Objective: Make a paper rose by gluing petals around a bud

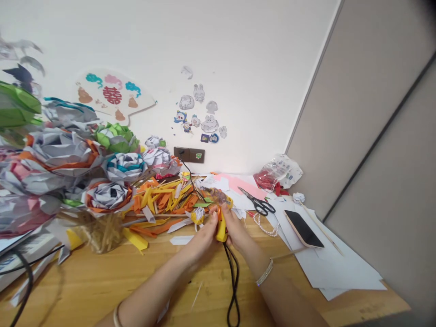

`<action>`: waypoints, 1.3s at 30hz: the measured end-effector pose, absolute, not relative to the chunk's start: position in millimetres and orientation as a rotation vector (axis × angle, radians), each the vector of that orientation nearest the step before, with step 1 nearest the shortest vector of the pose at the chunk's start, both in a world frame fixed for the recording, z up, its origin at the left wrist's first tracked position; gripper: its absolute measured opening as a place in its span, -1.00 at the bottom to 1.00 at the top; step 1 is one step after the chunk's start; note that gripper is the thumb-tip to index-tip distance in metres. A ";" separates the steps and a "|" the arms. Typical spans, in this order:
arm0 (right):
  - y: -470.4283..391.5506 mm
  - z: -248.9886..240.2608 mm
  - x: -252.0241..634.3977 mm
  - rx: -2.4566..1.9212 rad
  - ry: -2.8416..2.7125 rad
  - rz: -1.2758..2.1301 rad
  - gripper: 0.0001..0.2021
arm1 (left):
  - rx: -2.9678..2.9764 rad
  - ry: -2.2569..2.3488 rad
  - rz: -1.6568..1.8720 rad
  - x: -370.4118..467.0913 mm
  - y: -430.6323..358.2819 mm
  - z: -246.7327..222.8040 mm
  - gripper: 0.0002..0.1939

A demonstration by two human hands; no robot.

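Both of my hands are closed around a yellow hot glue gun (222,230) in front of me, its nozzle pointing away and to the left. My left hand (205,227) presses on the grip from the left, and my right hand (236,228) wraps it from the right with the thumb up near the body. Fingers hide much of the grip. From its base hangs a black cord (233,281), looped over the table. Just left of the gun lies a small yellow-and-white paper flower (197,216), beside orange and yellow paper strips (163,197).
Large folded-paper flowers (64,150) crowd the left, some above a clear container (104,231). Black scissors (259,204), a bead string (267,227) and a phone (304,228) on white paper sheets (335,268) lie to the right. A socket (189,154) is on the wall behind.
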State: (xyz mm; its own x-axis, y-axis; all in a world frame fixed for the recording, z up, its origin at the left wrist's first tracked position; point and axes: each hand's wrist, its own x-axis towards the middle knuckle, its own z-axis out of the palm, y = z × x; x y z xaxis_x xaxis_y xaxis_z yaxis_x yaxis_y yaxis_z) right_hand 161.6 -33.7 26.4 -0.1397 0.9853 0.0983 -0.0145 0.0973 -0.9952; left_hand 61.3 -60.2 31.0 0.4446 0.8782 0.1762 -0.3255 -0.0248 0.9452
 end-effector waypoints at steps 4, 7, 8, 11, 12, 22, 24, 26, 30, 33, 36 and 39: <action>-24.6 38.2 188.6 -1.204 -1.741 1.103 -0.32 | 0.933 0.404 1.077 63.7 -62.3 35.9 -0.65; -0.5 47.4 227.9 -1.567 -1.777 0.699 -0.46 | 0.884 0.381 1.044 59.0 -61.6 39.2 -0.69; 9.1 49.3 242.1 -1.679 -1.738 0.588 -0.55 | 0.879 0.379 1.031 57.2 -61.4 40.1 -0.69; 34.8 49.0 278.8 -2.006 -1.687 0.316 -0.77 | 0.881 0.385 1.019 53.8 -61.2 41.1 -0.70; 41.5 47.2 287.9 -2.099 -1.692 0.261 -0.79 | 0.889 0.391 1.022 53.6 -61.4 40.9 -0.70; 65.8 35.5 317.8 -2.475 -2.049 0.063 -0.76 | 0.865 0.436 1.025 54.3 -62.9 39.9 -0.70; 61.7 43.3 322.6 -2.398 -2.103 -0.050 -0.78 | 0.834 0.440 1.031 52.0 -61.3 39.8 -0.71; 54.7 55.6 330.5 -2.320 -2.083 -0.206 -0.73 | 0.821 0.448 1.028 49.8 -59.5 39.6 -0.73; 30.0 81.4 349.6 -2.191 -1.922 -0.487 -0.60 | 0.780 0.457 1.031 48.6 -57.7 40.1 -0.78; 0.5 87.9 353.0 -2.013 -1.923 -0.601 -0.58 | 0.711 0.398 0.998 48.8 -56.8 41.5 -0.74; -31.2 84.5 338.8 -1.505 -1.984 -0.888 -0.61 | 0.679 0.361 0.905 47.0 -54.5 42.6 -0.63; -54.0 83.2 313.1 -1.310 -1.958 -1.105 -0.61 | 0.675 0.374 0.845 44.8 -52.6 42.7 -0.57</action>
